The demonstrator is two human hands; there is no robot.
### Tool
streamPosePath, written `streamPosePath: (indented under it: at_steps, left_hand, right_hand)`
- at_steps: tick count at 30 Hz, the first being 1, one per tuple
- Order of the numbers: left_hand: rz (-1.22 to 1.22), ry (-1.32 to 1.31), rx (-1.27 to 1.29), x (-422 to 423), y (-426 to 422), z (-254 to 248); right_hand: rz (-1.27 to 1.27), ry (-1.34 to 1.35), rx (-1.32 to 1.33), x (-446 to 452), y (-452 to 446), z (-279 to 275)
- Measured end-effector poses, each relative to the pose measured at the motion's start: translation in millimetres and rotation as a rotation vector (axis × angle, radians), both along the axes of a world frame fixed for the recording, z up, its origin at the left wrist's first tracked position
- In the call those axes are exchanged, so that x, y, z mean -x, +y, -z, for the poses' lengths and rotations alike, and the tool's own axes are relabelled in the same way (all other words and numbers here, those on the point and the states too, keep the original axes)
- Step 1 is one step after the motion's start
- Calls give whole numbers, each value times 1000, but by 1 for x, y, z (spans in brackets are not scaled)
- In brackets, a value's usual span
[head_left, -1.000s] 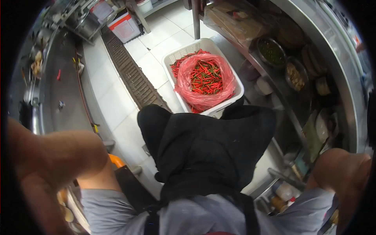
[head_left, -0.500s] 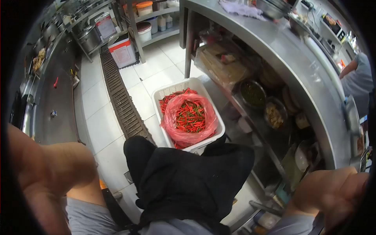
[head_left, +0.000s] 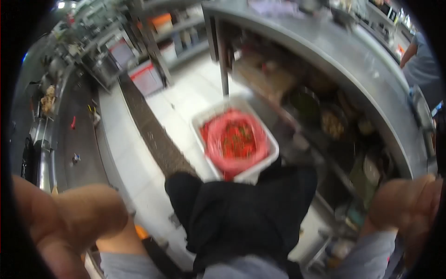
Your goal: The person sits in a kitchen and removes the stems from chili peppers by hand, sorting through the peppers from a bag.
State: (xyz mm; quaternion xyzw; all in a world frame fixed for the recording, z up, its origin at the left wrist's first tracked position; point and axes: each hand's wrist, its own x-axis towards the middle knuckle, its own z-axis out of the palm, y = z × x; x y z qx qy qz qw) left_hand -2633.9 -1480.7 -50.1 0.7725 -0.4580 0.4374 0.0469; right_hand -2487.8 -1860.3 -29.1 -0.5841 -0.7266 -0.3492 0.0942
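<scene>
Both of my hands are raised close to the camera, one at each side edge of the head view. My left hand (head_left: 44, 223) is large and blurred at the lower left, its fingers cut off by the dark rim. On the opposite side my right hand (head_left: 420, 216) is cut off the same way. What either hand touches is hidden. On the floor in front of my knees stands a white plastic basket (head_left: 274, 148). Inside it lies a pink plastic bag (head_left: 213, 151), its mouth spread around red chillies (head_left: 238, 139) with green stems.
A steel counter (head_left: 297, 28) runs along the right, with bowls of food (head_left: 332, 123) on its lower shelf. A floor drain grate (head_left: 148, 125) crosses the white tiles. At the back stands a white and red box (head_left: 146, 79). Another person (head_left: 420, 65) is at the far right.
My view has tilted and shifted, blurring the scene; the basket now appears slightly lower and further right. Both hands remain raised at the edges.
</scene>
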Motion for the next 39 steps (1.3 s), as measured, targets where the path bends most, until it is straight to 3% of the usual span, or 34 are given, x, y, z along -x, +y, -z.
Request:
streamPosePath:
  at_steps: [20,23,24,25,26,28,29,30,31,33,36,39]
  left_hand:
    - [-50,-38,-9,21,-17,2]
    - [-28,-56,31,16,-21,-6]
    - [-23,-66,57,18,-25,-10]
    - [-40,-49,101,14,-27,-3]
    - [-92,-5,205,2,-32,17]
    - [-336,93,553,-44,-61,84]
    - [-416,373,582,-58,-64,99]
    - [-601,696,501,-72,-56,118]
    - [-615,882,526,-90,-41,158]
    - [-787,1121,253,-107,-3,227]
    - [-873,1308,384,-127,16,281]
    - [-849,1258,401,-151,19,310]
  right_hand:
    - [-37,-49,-85,-8,-8,-9]
    - [-90,-10,-334,-20,-19,-4]
    - [-347,203,-788,-23,-1,25]
    - [-349,410,-708,-32,-43,51]
    - [-355,609,-626,-42,-86,75]
    - [5,653,-713,-21,-20,119]
    - [266,578,-409,-25,-31,141]
    - [307,607,-229,-37,-17,163]
    - [326,784,-125,-46,-2,191]
    - [504,959,55,-64,18,247]
    - [607,984,139,-100,39,307]
    - [668,1028,146,-122,64,333]
